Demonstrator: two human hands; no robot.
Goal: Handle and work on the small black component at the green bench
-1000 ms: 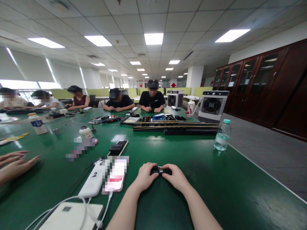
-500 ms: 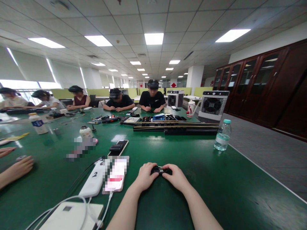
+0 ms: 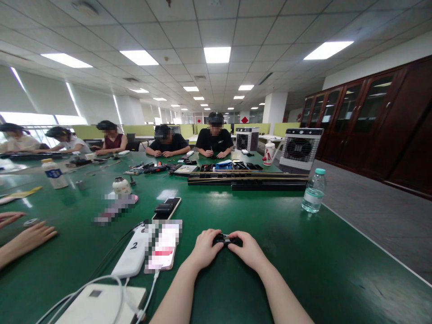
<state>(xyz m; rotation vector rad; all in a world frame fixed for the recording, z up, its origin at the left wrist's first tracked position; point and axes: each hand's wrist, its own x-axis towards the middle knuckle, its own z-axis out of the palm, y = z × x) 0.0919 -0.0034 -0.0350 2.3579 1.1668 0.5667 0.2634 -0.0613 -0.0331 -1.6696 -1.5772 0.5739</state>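
Note:
Both of my hands meet over the green table, gripping a small black part with a metallic middle [image 3: 226, 240] from its two ends. My left hand [image 3: 207, 246] has its thumb and fingers closed on the left end. At the right end, my right hand [image 3: 249, 250] pinches with thumb and forefinger. Most of the part lies behind my fingers, so its kind is unclear. To the left of my left hand lie a phone with a lit, blurred screen [image 3: 165, 247] and a white power bank marked 2 [image 3: 132, 249].
A water bottle [image 3: 313, 191] stands at the right edge of the green table [image 3: 337, 261]. Long black rails [image 3: 266, 185] lie across the middle. Cables and a white box [image 3: 104, 306] are at lower left. A co-worker's hand [image 3: 35, 238] is at far left; several people sit beyond.
My hands and the black part look the same as before. At far left, the co-worker's near hand has shifted rightward, with its fingers more stretched out.

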